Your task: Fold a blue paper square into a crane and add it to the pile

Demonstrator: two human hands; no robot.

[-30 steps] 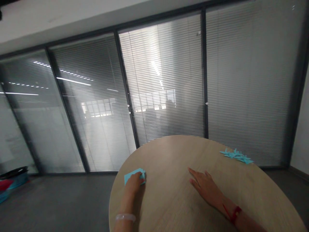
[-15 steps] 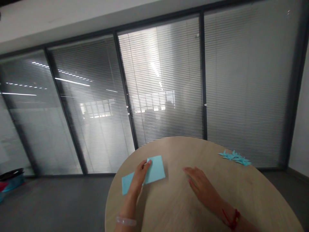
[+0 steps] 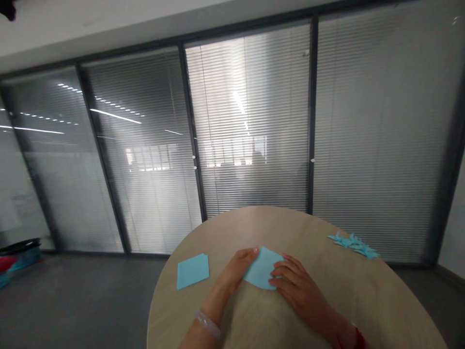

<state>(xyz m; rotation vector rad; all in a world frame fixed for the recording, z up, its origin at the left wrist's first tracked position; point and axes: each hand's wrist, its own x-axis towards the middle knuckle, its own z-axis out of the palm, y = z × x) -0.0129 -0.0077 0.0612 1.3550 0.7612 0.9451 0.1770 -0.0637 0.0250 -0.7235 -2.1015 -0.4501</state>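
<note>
Between my two hands is a square sheet of light blue paper (image 3: 262, 269), turned cornerwise over the middle of the table. My left hand (image 3: 238, 269) grips its left edge, thumb on top. The fingers of my right hand (image 3: 296, 283) are closed on the paper's right side; what lies under them is hidden. A stack of the same blue paper (image 3: 193, 271) lies flat to the left of my left forearm. Far off to the right, a small pile of folded blue paper pieces (image 3: 354, 244) rests near the table's edge.
A round wooden table (image 3: 269, 223) stands before me, its curved edge on both sides. Behind it run glass panels with blinds (image 3: 250, 145) in dark frames. A blue tub with a dark rim (image 3: 23, 254) sits on the floor at the far left.
My left hand has carried the sheet rightward, away from the stack, and the sheet has turned cornerwise. My right hand, free before, has come onto its right side.
</note>
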